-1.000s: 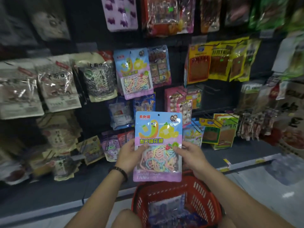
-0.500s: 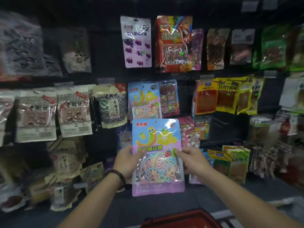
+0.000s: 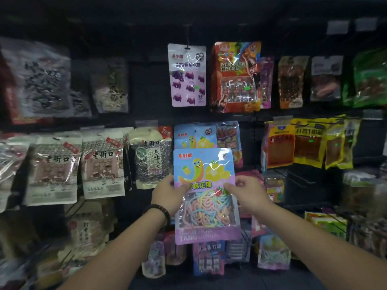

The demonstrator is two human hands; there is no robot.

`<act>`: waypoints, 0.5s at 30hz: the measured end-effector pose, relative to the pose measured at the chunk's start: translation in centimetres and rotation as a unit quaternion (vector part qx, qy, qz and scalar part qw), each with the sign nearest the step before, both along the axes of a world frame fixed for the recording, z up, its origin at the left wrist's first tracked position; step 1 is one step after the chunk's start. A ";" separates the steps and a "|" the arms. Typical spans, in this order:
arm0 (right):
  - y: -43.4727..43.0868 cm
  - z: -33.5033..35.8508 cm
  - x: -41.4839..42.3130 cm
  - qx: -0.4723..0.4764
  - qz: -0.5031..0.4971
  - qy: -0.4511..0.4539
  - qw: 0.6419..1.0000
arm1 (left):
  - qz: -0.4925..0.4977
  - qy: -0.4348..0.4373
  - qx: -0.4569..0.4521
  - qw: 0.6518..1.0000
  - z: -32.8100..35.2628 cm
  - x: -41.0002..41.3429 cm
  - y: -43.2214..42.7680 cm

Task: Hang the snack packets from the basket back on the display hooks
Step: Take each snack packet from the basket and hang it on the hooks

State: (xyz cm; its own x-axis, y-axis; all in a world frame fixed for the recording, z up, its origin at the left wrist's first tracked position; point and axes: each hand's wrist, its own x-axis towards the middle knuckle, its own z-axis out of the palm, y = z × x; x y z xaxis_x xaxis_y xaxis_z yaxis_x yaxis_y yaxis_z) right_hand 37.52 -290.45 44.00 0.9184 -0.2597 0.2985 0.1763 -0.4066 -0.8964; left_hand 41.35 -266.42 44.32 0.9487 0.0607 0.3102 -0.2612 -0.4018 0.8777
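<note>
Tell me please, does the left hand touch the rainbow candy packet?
Touching. The head view shows the left hand pinching the left edge of the rainbow candy packet, with its thumb lying over the packet's front.

Pretty clearly a shop I'm looking at here, in the snack section. The dark display wall (image 3: 146, 91) is covered in rows of sealed bags hanging off hooks (image 3: 187, 36): a purple gummy bag (image 3: 188, 80), yellow packets (image 3: 307, 141), identical seed bags (image 3: 102, 164) side by side. Price label holders (image 3: 337, 27) sit on the rails, and the sour-candy packet (image 3: 206, 206) held up front has a twin (image 3: 194, 137) hanging right behind it.
</note>
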 end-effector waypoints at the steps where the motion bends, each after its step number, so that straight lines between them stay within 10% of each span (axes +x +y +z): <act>1: 0.0 0.2 0.8 -0.006 -0.004 -0.009 1.000 | 0.003 -0.007 0.002 1.000 0.2 0.8 -0.1; 15: 1.1 4.0 13.2 -0.122 -0.057 -0.120 0.984 | -0.009 -0.075 -0.067 0.995 3.3 13.3 -1.0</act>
State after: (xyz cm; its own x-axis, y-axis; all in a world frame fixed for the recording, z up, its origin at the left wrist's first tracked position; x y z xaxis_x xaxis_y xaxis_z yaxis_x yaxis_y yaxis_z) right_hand 50.77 -289.36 48.00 0.7826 -0.2511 0.5696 0.3120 -0.6336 -0.7080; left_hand 54.69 -267.37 47.66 0.8933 0.0942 0.4395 -0.4003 -0.2778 0.8733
